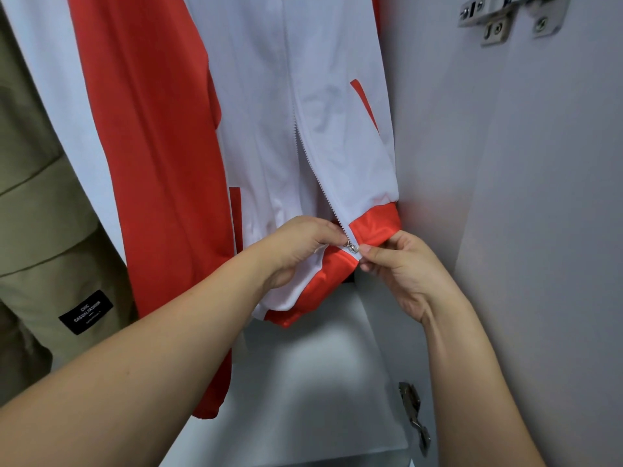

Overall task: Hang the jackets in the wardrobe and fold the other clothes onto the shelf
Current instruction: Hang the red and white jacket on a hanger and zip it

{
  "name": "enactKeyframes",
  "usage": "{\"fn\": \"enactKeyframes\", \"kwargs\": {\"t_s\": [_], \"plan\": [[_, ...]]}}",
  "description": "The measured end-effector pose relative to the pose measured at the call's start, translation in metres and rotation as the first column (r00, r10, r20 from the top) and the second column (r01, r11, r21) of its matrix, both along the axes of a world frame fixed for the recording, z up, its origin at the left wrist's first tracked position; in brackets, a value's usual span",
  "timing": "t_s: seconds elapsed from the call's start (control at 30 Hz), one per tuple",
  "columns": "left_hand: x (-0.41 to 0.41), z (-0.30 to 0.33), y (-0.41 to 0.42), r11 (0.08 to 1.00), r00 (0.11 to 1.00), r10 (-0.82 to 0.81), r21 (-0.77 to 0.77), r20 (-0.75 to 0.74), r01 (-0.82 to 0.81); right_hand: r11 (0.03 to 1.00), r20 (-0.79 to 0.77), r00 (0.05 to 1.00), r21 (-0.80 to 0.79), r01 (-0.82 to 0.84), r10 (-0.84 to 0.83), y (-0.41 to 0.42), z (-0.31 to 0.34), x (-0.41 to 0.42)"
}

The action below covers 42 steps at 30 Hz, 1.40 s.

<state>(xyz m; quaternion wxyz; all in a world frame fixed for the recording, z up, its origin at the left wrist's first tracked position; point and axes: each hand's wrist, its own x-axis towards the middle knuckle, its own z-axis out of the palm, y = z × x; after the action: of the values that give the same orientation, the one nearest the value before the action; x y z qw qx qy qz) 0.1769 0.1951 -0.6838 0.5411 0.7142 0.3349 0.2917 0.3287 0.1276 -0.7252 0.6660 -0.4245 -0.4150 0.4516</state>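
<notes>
A white and red zip-up jacket [269, 129] hangs inside the wardrobe, filling the frame from 12 o'clock down to centre. Its red sleeve [161, 163] hangs at 10 o'clock, and its red hem band [374, 227] sits just right of centre, touching the wardrobe side panel [505, 197].

The zipper [312, 170] is joined in its upper run and parted in its lower run. The metal zipper slider [352, 247] sits at the hem, at the frame centre.

The left hand [296, 251] enters from 8 o'clock. Its fingers curl around the left front edge of the hem, with fingertips next to the slider. The right hand [401, 274] enters from 5 o'clock. Its thumb and forefinger are pressed together, pinching the right front edge of the hem just beside the slider.

An olive jacket [40, 230] with a black label [87, 311] hangs at 9 o'clock. The white wardrobe floor [303, 382] lies at 6 o'clock. Metal hinges are fixed at 1 o'clock [499, 21] and 5 o'clock [414, 416].
</notes>
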Motion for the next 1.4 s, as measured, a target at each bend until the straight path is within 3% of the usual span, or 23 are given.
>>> {"fn": "enactKeyframes", "kwargs": {"t_s": [0.17,0.23,0.33,0.43,0.6,0.83,1.03,1.13,1.3,1.4], "plan": [[-0.003,-0.002,0.0,0.996,0.998,0.064,0.064,-0.026,-0.062,1.0,-0.008,1.0,-0.008,0.002,-0.002,0.001,-0.001,-0.001],[-0.004,-0.006,0.0,0.967,0.981,0.16,0.219,-0.107,-0.134,1.0,0.023,0.999,-0.019,0.025,-0.025,0.002,-0.002,-0.002],[-0.007,-0.012,0.0,0.774,0.899,0.345,0.623,-0.27,-0.11,0.998,0.084,0.995,-0.025,0.049,-0.047,0.005,-0.005,-0.006],[-0.013,-0.008,0.0,0.555,0.879,0.393,0.832,-0.269,0.006,0.997,0.07,0.995,-0.014,0.076,-0.075,0.009,-0.008,-0.008],[-0.02,0.002,0.005,0.517,0.888,0.423,0.853,-0.183,-0.07,0.999,0.084,0.996,-0.031,0.019,-0.016,0.012,-0.014,-0.008],[-0.013,0.01,0.008,0.567,0.883,0.403,0.823,-0.241,-0.034,0.998,0.173,0.984,-0.025,0.055,-0.05,0.021,-0.022,-0.016],[-0.016,0.006,0.014,0.341,0.657,0.716,0.94,-0.236,-0.034,0.999,0.168,0.985,0.014,0.046,-0.048,0.019,-0.033,-0.012],[-0.023,0.015,0.02,0.241,0.581,0.801,0.966,-0.143,-0.096,0.999,0.072,0.997,-0.016,0.033,-0.031,0.017,-0.04,-0.006],[-0.012,0.026,0.007,0.287,0.724,0.662,0.958,-0.193,-0.007,1.0,-0.123,0.992,-0.025,-0.001,-0.002,0.023,-0.036,-0.022],[-0.008,0.037,0.0,0.183,0.721,0.686,0.983,-0.103,-0.033,0.995,-0.371,0.924,-0.037,0.088,-0.095,0.026,-0.038,-0.03]]}}
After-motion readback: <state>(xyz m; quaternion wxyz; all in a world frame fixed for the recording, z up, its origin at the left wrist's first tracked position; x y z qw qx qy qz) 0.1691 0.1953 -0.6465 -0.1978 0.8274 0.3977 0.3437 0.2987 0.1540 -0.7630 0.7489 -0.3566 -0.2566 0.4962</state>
